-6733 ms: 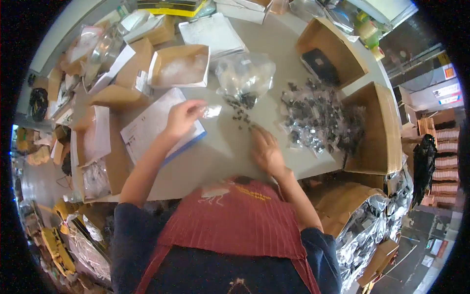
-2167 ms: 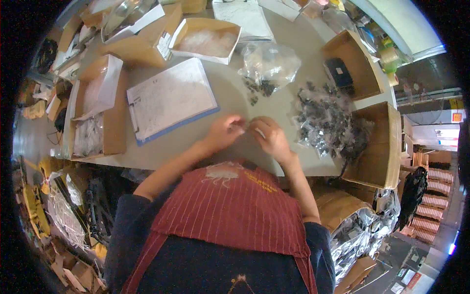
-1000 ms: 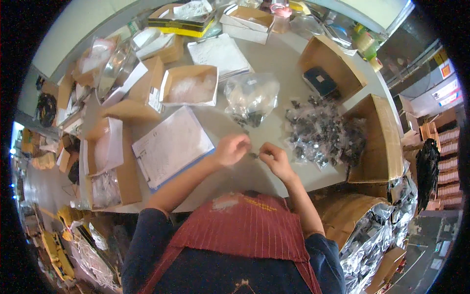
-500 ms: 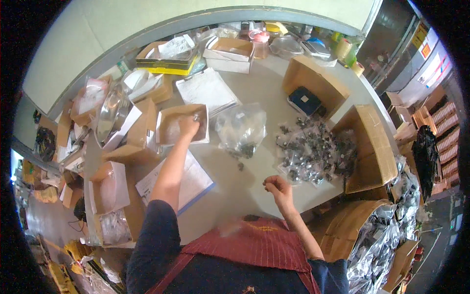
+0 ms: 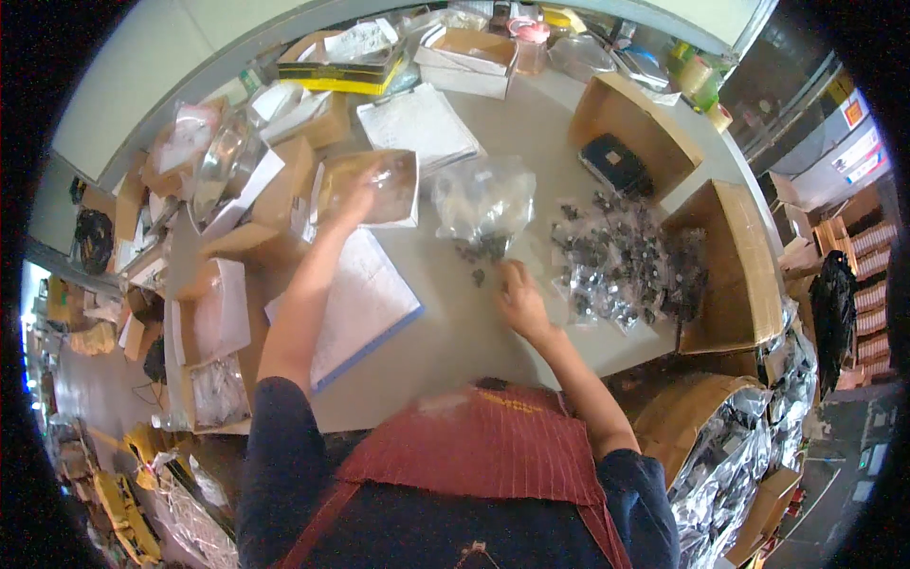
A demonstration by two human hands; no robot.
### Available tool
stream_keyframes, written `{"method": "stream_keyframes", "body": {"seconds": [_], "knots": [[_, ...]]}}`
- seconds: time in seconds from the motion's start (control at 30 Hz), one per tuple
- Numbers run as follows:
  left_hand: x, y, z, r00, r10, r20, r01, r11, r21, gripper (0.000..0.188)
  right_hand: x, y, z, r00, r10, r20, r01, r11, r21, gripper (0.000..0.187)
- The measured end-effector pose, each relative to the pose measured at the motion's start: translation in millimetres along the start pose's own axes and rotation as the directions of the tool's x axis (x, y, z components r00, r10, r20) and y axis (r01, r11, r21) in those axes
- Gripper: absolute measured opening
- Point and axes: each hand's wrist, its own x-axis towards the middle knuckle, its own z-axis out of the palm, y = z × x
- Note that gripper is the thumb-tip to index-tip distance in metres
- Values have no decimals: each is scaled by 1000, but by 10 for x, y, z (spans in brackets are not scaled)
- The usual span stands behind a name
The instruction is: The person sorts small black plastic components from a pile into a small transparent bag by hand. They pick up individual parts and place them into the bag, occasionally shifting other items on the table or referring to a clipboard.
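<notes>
My left hand (image 5: 355, 201) reaches into a small open cardboard box (image 5: 414, 211) at the left middle of the table. Motion smears its fingers, and clear plastic shines beside them in the box. My right hand (image 5: 521, 299) hovers over the table with fingers curled together; whatever they may hold is hidden. Just beyond it, small black parts (image 5: 479, 278) lie loose by the mouth of a large clear plastic bag (image 5: 485, 194). A wide heap of small clear bags with black parts (image 5: 611, 261) spreads to the right of this hand.
Papers with a blue edge (image 5: 370, 313) lie under my left forearm. Open cardboard boxes (image 5: 730, 275) stand at the right, one around a dark blue item (image 5: 614, 163). More boxes (image 5: 213, 308) crowd the left side. A paper stack (image 5: 422, 123) lies behind the small box.
My right hand has moved forward and left, up to the loose black parts. The left hand remains at the small box, farther toward its left side. The whole view has shifted slightly.
</notes>
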Motion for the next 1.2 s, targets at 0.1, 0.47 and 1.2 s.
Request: {"method": "stream_keyframes", "body": {"seconds": [0.1, 0.47, 1.2], "knots": [[-273, 1381, 469, 992, 129, 3, -126, 959, 254, 46, 91, 84, 110, 996, -85, -35, 80, 988, -130, 56], [-1804, 1696, 853, 942, -108, 319, -25, 921, 388, 15, -274, 39, -106, 945, -268, 186, 291, 950, -115, 48], [-2364, 1902, 1462, 963, 110, 247, -175, 950, 257, 12, -558, 147, -381, 997, 20, 78, -14, 997, -70, 25]]}}
